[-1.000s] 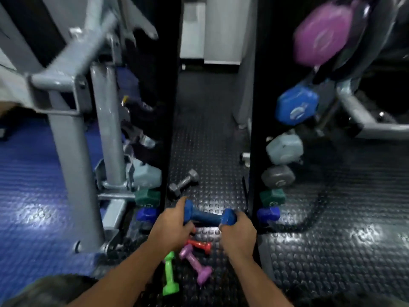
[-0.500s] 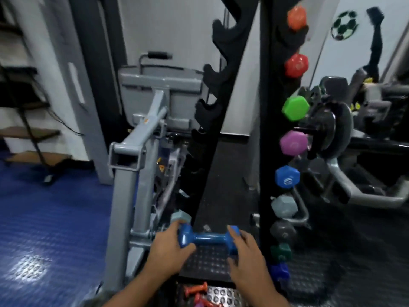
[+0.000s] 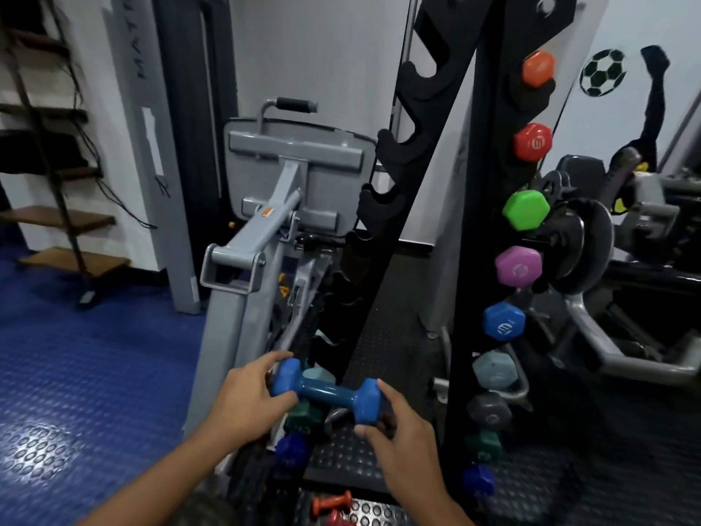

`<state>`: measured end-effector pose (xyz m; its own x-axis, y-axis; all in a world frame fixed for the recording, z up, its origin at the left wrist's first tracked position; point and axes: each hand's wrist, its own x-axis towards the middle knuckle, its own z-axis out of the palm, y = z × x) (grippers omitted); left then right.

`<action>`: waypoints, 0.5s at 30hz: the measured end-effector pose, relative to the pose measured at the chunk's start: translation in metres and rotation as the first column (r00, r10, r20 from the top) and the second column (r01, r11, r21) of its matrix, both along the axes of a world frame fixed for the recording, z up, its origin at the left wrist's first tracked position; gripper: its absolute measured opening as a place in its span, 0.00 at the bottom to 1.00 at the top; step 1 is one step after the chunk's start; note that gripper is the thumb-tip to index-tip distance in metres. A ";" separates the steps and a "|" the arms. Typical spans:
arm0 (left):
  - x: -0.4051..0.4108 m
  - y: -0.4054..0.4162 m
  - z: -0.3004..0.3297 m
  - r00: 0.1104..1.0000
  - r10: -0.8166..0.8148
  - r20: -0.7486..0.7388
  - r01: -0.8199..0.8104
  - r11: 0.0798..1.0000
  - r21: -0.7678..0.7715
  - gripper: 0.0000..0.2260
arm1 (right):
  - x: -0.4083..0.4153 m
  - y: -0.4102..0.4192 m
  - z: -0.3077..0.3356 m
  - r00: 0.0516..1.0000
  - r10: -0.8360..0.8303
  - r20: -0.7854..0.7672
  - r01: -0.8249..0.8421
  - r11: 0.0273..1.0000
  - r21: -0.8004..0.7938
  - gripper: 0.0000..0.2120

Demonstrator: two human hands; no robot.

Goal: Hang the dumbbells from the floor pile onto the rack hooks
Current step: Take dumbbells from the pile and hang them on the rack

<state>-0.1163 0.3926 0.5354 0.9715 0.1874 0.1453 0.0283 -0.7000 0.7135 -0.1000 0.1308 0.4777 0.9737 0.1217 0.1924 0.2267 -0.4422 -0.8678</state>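
Observation:
I hold a blue dumbbell (image 3: 329, 392) level between both hands, low in front of the black rack (image 3: 481, 153). My left hand (image 3: 246, 396) grips its left head. My right hand (image 3: 398, 430) grips its right head with thumb and fingers. The rack's left upright (image 3: 394, 206) has several bare hooks in its upper part. Along the right upright hang heads of several dumbbells: orange (image 3: 538, 68), red (image 3: 533, 142), green (image 3: 525, 210), purple (image 3: 517, 266), blue (image 3: 503, 320) and darker ones below. A small red dumbbell (image 3: 331, 504) lies on the floor at the bottom edge.
A grey exercise machine (image 3: 265, 206) stands close on the left of the rack. Blue studded flooring (image 3: 76, 373) spreads to the left, black studded matting (image 3: 607, 468) to the right. Weight plates and a bench frame (image 3: 607, 336) sit at the right. Wooden stairs (image 3: 57, 218) rise far left.
I have lifted the blue dumbbell up from the floor pile and my view has tilted up to the rack. The pile has dropped to the bottom edge of view.

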 end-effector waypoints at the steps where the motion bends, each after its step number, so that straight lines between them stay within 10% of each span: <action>1: 0.000 0.002 -0.001 1.000 -0.013 -0.008 0.013 1.000 0.009 0.30 | -0.002 0.002 0.000 1.000 0.005 -0.027 -0.005 1.000 0.016 0.37; 15: 0.069 0.017 -0.003 0.986 0.135 0.102 -0.140 0.989 0.050 0.22 | 0.020 0.063 0.026 0.987 -0.143 -0.066 0.146 0.989 0.039 0.36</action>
<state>-0.0472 0.4098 0.5326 0.9177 0.3069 0.2523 0.0592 -0.7336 0.6770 -0.0800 0.1942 0.5039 0.9908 -0.0284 0.1322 0.1074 -0.4281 -0.8973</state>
